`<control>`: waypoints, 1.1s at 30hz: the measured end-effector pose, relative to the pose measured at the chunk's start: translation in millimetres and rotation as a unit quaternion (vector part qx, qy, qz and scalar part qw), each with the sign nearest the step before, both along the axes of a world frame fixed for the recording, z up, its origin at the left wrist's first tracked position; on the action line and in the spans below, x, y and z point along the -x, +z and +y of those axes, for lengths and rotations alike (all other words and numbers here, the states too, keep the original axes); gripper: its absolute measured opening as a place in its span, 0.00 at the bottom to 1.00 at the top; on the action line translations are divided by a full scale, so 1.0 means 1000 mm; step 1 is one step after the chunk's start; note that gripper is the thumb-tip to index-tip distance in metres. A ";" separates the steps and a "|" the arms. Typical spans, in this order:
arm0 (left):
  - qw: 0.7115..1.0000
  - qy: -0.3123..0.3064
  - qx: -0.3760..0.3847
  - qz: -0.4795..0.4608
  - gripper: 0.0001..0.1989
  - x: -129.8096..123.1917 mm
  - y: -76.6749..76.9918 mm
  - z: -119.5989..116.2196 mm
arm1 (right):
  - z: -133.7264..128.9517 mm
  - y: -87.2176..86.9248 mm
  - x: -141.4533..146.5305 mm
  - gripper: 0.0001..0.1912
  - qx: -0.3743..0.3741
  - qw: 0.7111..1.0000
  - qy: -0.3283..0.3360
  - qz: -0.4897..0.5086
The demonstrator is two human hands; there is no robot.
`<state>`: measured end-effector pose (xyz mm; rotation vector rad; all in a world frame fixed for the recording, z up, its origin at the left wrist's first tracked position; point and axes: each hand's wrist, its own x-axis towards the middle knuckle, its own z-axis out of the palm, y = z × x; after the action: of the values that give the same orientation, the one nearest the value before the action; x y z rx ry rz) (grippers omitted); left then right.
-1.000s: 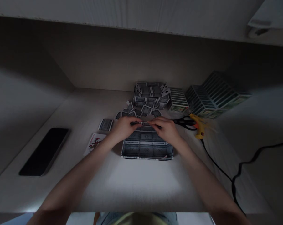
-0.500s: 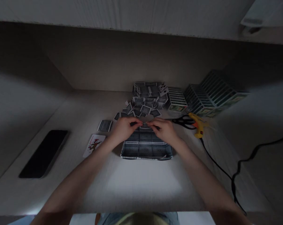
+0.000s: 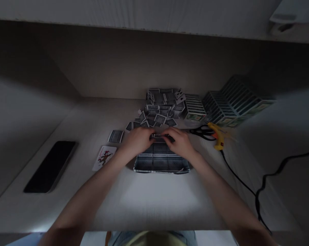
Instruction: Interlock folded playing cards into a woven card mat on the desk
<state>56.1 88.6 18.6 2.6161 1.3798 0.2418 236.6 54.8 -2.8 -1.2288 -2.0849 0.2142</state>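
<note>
I'm pinching a narrow dark-patterned playing-card piece [image 3: 161, 137] between my curled left hand [image 3: 136, 142] and right hand [image 3: 180, 143], just above a low blue-patterned card structure [image 3: 161, 162].

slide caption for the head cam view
Left hand and right hand hold a card above a card panel, glue gun nearby
</note>
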 end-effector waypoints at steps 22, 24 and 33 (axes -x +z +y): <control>0.998 0.019 0.007 0.056 0.11 -0.011 0.010 -0.001 | -0.001 -0.003 -0.001 0.08 -0.038 0.998 0.001 -0.045; 0.998 0.019 0.001 0.052 0.11 -0.011 0.009 0.000 | -0.002 -0.002 -0.001 0.07 -0.029 0.998 -0.006 -0.049; 0.999 0.017 0.002 0.046 0.13 -0.009 0.004 0.001 | -0.009 0.011 0.008 0.08 -0.034 0.983 -0.052 -0.173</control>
<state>65.1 89.6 22.9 2.6324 1.4540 0.1241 228.4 45.5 8.4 -1.4076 -2.2887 -0.1262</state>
